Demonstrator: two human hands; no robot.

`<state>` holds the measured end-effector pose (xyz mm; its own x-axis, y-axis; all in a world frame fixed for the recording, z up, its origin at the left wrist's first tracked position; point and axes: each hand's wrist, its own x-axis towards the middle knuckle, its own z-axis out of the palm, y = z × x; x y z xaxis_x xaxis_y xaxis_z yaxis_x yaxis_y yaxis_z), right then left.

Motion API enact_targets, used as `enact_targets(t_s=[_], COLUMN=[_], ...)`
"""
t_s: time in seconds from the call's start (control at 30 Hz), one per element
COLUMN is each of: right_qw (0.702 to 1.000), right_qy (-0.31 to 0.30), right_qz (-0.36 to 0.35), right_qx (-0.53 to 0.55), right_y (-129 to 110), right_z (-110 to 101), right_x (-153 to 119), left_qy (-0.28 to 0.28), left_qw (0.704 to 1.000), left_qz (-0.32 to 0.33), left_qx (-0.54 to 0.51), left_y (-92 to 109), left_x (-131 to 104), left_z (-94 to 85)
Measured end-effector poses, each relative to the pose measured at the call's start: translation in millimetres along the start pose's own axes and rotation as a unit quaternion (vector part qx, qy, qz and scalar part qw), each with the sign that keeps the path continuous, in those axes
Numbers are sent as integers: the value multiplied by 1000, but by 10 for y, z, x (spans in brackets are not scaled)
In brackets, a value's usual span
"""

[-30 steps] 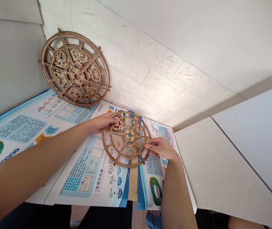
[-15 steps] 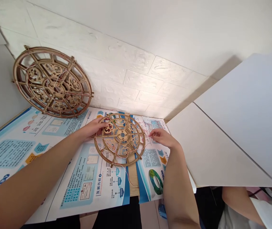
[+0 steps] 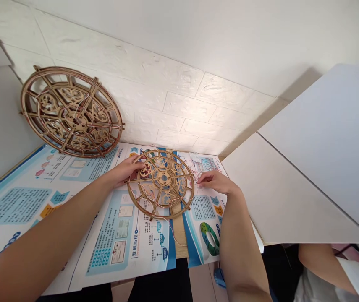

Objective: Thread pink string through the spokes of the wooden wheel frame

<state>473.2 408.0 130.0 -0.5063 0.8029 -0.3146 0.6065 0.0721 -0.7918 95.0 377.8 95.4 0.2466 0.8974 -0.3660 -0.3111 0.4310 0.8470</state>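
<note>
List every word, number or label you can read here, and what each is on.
"发展历程": left printed sheet, heading
"2014": same sheet, blue arrow
"2005": same sheet, lowest blue arrow
Too small or blurred: remaining print there and on the right sheet; any marks on the wooden wheel.

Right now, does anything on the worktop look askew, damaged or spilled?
Two mild oddities: the printed sheets don't meet under the held wooden wheel, baring a board strip, and a stray wire trails from the wheel's near rim onto that strip. I see no spill or break.
</note>
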Motion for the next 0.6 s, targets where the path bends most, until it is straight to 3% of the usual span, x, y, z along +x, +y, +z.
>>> enact_targets(t_s=[0.1,0.33,0.6], right_qw=[1000,985,982], right_qy=[19,148,159], right_qz=[-22,-79,-81], right_qx=[2,-42,-63], right_y=[-39,-52,-39], right_z=[92,399,440], right_x=[86,356,385], left_qy=[-12,-22,-28], left_qw=[1000,1000,999], left_qz=[7,14,12], left_qx=[-7,-4,-12], left_y=[-41,-93,-88], left_x=[46,117,116], left_z=[-50,-123,-118])
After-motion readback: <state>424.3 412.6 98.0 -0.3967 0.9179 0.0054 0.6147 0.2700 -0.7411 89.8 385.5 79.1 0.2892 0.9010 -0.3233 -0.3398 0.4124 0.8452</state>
